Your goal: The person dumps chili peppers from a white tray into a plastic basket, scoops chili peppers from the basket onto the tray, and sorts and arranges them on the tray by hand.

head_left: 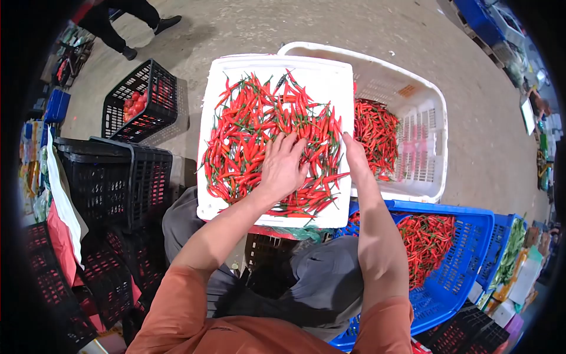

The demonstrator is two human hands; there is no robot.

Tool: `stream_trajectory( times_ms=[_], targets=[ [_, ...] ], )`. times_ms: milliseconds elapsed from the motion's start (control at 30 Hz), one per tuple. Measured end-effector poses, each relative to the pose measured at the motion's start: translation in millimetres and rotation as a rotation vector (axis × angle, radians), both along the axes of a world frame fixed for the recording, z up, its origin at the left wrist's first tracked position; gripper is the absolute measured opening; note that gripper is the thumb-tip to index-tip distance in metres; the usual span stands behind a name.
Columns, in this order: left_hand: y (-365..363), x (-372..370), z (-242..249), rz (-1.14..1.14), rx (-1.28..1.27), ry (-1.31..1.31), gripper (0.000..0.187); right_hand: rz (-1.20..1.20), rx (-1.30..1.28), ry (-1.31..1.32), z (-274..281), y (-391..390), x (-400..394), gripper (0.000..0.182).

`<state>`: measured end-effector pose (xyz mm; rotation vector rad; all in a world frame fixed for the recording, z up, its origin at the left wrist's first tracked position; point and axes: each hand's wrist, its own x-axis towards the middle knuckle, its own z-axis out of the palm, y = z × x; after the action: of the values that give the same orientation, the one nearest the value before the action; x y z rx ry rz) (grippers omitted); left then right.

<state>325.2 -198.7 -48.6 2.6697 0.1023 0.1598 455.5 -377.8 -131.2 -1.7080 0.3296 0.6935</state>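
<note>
We look down from the head camera onto a concrete floor (283, 23) with crates around our knees. Largest item: a white slatted crate (421, 100) ahead and to the right, holding a pile of red chilies (374, 133) against its left side. Below it, at lower right, stands a blue crate (466, 259), also with red chilies (427, 239) inside. Stacked black crates (112, 177) stand on the left; a further black crate (141, 100) behind them contains round red produce, probably tomatoes, too small to confirm.

Resting across our lap, partly over the white crate's near-left corner, is a white foam tray (330, 76). It is covered with a loose layer of red chilies with green stems (247, 127).

Our left hand (283, 168) lies palm down on the chilies near the tray's centre, fingers (289, 144) spread and pressing into the layer; no single chili is pinched. Our right hand (355, 154) sits at the tray's right edge, seen edge-on; fingers held together and extended, touching the outermost chilies. We cannot tell whether it grips anything.

Another person's legs (127, 23) show at top left, well apart from us.
</note>
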Motion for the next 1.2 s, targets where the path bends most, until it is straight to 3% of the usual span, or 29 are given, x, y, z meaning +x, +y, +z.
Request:
stream_trajectory(
  times_ms=[133,200,533,567,733,867,1200],
  targets=[
    [-9.0,-10.5,1.2,-0.043,0.074,0.090,0.052,-0.029,0.038,-0.009,1.5,1.6,-0.4,0.068],
    [-7.6,-20.3,0.1,-0.069,0.057,0.116,0.051,-0.016,0.044,0.016,-2.1,-0.1,1.2,0.056],
    [15.1,2.5,17.4,0.071,-0.069,-0.038,0.038,0.007,-0.020,-0.027,-1.4,0.8,1.5,0.054],
    [11.2,7.1,13.1,0.049,-0.070,-0.083,0.039,-0.011,-0.068,-0.085,0.3,1.5,-1.3,0.062],
    [-38.0,20.0,-3.1,-0.115,0.098,0.034,0.059,-0.034,0.048,-0.050,-0.3,2.9,-1.5,0.058],
    [-67.0,7.9,-6.0,-0.184,-0.016,0.057,0.053,-0.008,0.050,-0.037,2.4,1.0,-0.5,0.054],
    [-53.8,-27.0,-7.5,-0.259,-0.073,0.114,0.050,-0.050,0.083,-0.016,9.0,4.0,-2.4,0.054]
  ],
)
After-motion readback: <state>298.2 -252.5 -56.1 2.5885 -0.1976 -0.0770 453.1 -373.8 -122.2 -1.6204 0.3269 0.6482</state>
